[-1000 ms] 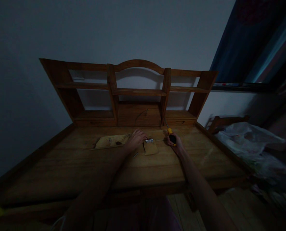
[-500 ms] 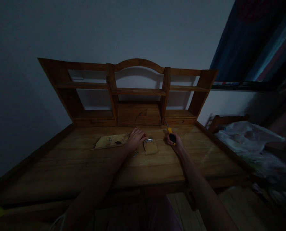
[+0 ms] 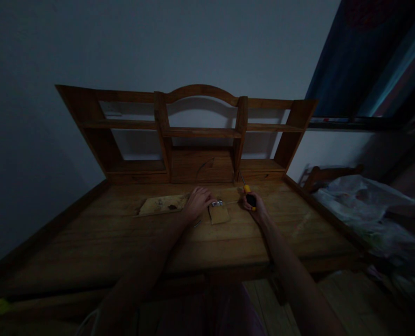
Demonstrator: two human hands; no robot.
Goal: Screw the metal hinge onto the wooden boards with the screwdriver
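Note:
My right hand (image 3: pixel 253 204) is wrapped around the yellow and black handle of a screwdriver (image 3: pixel 247 190). The shaft points up and away, toward the shelf unit. My left hand (image 3: pixel 197 203) rests low over the desk with its fingers bent together, the tips at the left end of a small shiny metal hinge (image 3: pixel 217 203). This hinge lies along the far edge of a small square wooden block (image 3: pixel 219 215). Left of my left hand is a longer pale board (image 3: pixel 158 206) with a dark knot, its right end partly covered by the hand.
A small thin metal piece (image 3: pixel 197 224), perhaps a screw, lies near my left wrist. The wooden desk (image 3: pixel 123 242) has a raised shelf unit (image 3: pixel 202 133) along its back. Plastic bags (image 3: pixel 361 200) stand beyond the right edge. The room is dim.
The view has shifted very slightly. Both hands, the screwdriver and the hinge keep nearly the same places.

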